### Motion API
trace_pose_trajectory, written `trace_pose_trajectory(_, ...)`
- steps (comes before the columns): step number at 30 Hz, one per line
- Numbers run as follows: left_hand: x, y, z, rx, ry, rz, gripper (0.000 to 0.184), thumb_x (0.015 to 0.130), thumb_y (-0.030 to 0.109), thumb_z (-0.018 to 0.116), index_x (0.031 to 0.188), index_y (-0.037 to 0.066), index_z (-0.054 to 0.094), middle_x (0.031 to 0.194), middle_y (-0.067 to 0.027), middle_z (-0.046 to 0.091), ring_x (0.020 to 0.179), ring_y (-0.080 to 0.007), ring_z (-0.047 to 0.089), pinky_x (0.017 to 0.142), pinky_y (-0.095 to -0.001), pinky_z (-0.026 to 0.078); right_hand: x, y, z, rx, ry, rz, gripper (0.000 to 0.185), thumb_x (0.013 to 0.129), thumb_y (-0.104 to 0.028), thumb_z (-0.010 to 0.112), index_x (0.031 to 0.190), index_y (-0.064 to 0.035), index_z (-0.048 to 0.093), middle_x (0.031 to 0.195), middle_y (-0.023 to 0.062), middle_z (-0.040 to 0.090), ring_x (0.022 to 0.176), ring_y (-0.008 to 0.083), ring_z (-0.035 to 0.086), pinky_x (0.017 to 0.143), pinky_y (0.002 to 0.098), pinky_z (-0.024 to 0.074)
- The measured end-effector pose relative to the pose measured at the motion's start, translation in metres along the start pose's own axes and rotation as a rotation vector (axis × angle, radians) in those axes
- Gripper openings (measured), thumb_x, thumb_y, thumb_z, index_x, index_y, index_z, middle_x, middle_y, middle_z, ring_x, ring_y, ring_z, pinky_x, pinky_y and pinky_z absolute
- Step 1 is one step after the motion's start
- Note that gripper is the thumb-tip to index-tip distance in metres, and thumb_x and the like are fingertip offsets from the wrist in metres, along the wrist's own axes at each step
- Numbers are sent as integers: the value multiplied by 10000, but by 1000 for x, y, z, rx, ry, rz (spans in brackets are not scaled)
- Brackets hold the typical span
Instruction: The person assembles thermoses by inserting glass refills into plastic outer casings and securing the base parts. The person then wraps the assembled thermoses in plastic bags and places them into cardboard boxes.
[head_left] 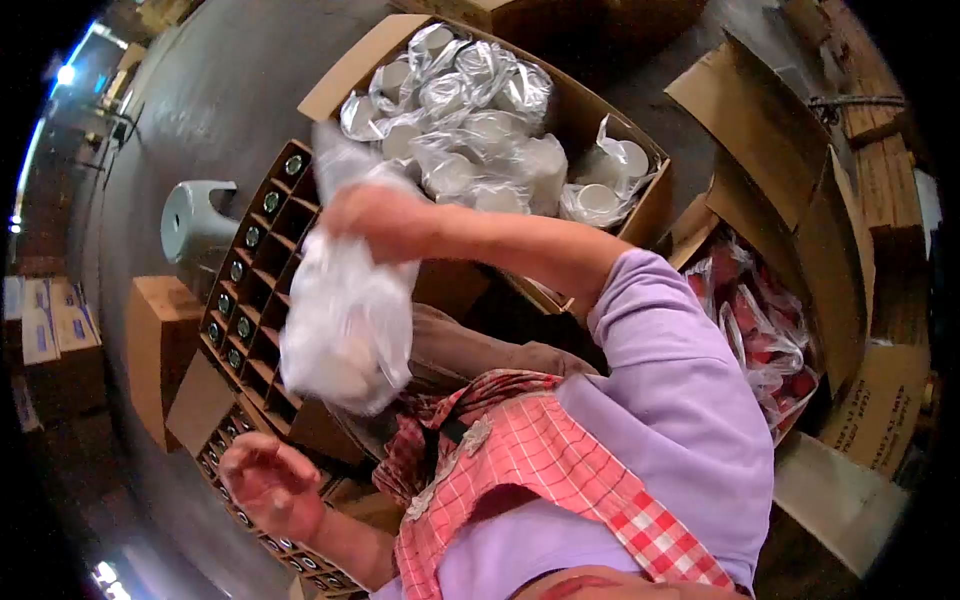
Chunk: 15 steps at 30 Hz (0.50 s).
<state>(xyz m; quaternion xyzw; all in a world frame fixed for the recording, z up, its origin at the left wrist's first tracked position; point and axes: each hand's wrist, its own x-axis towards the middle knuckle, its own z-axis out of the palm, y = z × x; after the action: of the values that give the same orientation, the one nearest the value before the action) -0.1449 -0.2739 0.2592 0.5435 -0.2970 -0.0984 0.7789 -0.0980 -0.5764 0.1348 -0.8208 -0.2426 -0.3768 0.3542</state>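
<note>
My right hand (375,215), blurred by motion, is closed round the gathered neck of a clear plastic bag (345,310). Pale round pieces show through the bag's lower end, which hangs over a divided carton (262,270). Dark, round-topped items sit in several of that carton's cells. My left hand (270,485) is raised at the lower left with loosely curled fingers apart and nothing in them. Beneath it is a second divided carton (225,440), partly hidden by the hand and forearm. Beyond my right forearm, an open box (655,190) holds several plastic-wrapped items with white round tops.
On the right, an open carton (745,130) with raised flaps contains red items in clear plastic (755,320). A pale plastic stool (195,220) stands on the floor at left. A closed brown box (160,350) and stacked cartons (60,320) are further left.
</note>
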Motion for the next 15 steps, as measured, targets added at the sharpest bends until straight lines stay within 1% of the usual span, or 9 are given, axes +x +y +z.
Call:
trace_pose_trajectory(1, 3, -12, -5, 82, -14, -9, 509, 674, 157, 735, 1106, -14, 525, 997, -188, 569, 562, -181, 558, 442, -235, 456, -19, 12, -26, 140, 277, 74, 252, 714, -110, 592, 962, -59, 592, 955, 152, 602, 876, 310, 575, 802, 364, 468)
trace_pose_trajectory(3, 7, -29, -10, 315, 38, -111, 463, 701, 170, 691, 1090, -25, 532, 984, -173, 605, 607, -169, 586, 466, -231, 462, -79, 51, -63, 333, 429, 668, 275, 818, -215, 613, 1044, -71, 553, 975, 79, 574, 895, 203, 546, 802, 331, 462)
trace_pose_trajectory(4, 6, -37, -18, 258, 30, -171, 462, 718, 164, 686, 1115, -8, 526, 998, -146, 610, 617, -159, 574, 477, -224, 447, -109, 70, -86, 298, 621, 765, 278, 822, -204, 600, 1058, -68, 546, 996, 78, 569, 902, 205, 546, 799, 334, 464)
trace_pose_trajectory(6, 2, -54, -36, 152, 67, -277, 441, 735, 144, 671, 1129, 8, 525, 1006, -126, 615, 631, -156, 572, 491, -221, 444, -179, 104, -138, 67, 993, 779, 286, 830, -181, 574, 1087, -64, 532, 1039, 76, 560, 916, 210, 544, 795, 339, 469)
trace_pose_trajectory(9, -3, -79, -53, 38, 175, -400, 397, 741, 108, 648, 1110, 10, 537, 998, -139, 613, 641, -171, 592, 495, -232, 466, -257, 131, -187, -145, 1370, 727, 304, 841, -147, 534, 1131, -57, 510, 1102, 73, 545, 937, 217, 542, 788, 346, 476)
trace_pose_trajectory(10, -2, -87, -55, 23, 190, -430, 397, 745, 98, 644, 1117, 14, 535, 1001, -137, 613, 644, -172, 593, 493, -235, 465, -268, 130, -192, -145, 1474, 720, 311, 845, -136, 521, 1145, -55, 503, 1123, 72, 540, 944, 219, 541, 785, 349, 478)
trace_pose_trajectory(12, -3, -101, -61, 68, 181, -466, 405, 753, 86, 636, 1136, 16, 523, 1008, -139, 611, 652, -176, 595, 500, -246, 460, -287, 126, -195, 41, 1801, 745, 372, 773, -10, 570, 1140, -19, 510, 1106, 104, 555, 948, 229, 549, 769, 368, 479)
trace_pose_trajectory(14, -2, -107, -56, 41, 182, -522, 398, 759, 77, 629, 1137, 16, 521, 1006, -139, 610, 658, -180, 599, 511, -247, 460, -321, 131, -184, 133, 2001, 830, 386, 748, 10, 608, 1125, 13, 523, 1085, 139, 572, 973, 250, 548, 775, 389, 466)
trace_pose_trajectory(15, -1, -109, -55, 30, 182, -548, 395, 762, 73, 625, 1138, 16, 520, 1006, -139, 610, 660, -182, 601, 517, -247, 460, -341, 141, -175, 153, 2066, 800, 361, 765, -34, 600, 1117, 10, 531, 1075, 139, 578, 980, 263, 541, 775, 394, 462)
